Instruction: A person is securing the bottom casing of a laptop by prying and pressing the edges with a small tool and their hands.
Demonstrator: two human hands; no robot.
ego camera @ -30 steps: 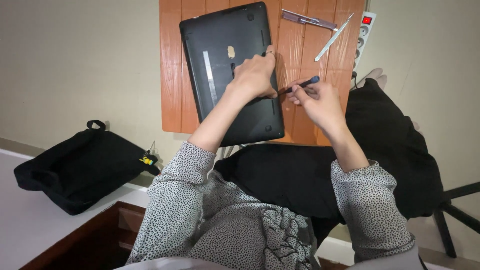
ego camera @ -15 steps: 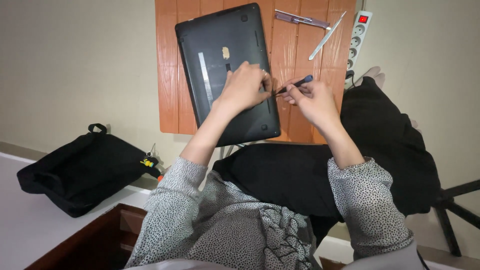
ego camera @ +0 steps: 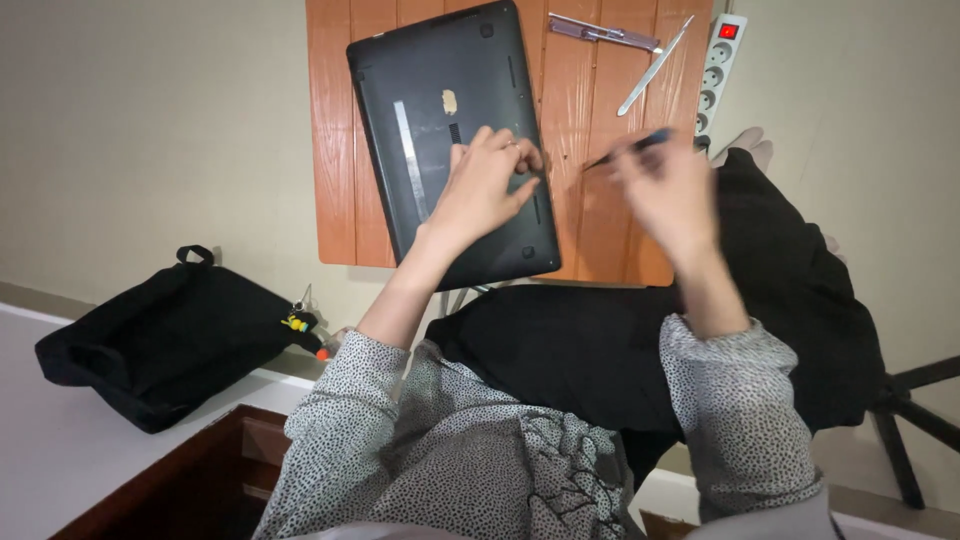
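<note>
Blurred right hand (ego camera: 668, 190) pinching a dark slim screwdriver (ego camera: 628, 149) above the orange slatted wooden surface (ego camera: 590, 220); left hand (ego camera: 487, 180), fingers curled, pressed on the black overturned laptop (ego camera: 440, 120); metal tweezers (ego camera: 655, 66) and white power strip (ego camera: 718, 70) beyond.

The left arm runs from the body at 6 o'clock up toward 12 o'clock, its speckled sleeve pushed back to the elbow and the forearm bare. The left hand (ego camera: 487, 180) lies palm down, wrist straight, fingers bent and bunched together, their tips pointing toward 2 o'clock. The right arm rises alongside it, sleeve covering it to mid-forearm, leaning slightly toward 11 o'clock. The right hand (ego camera: 668, 190) is blurred; its fingers are curled closed, pinching something thin and dark that sticks out toward 10 o'clock. The two hands are near each other but apart, the right at 3 o'clock from the left.
</note>
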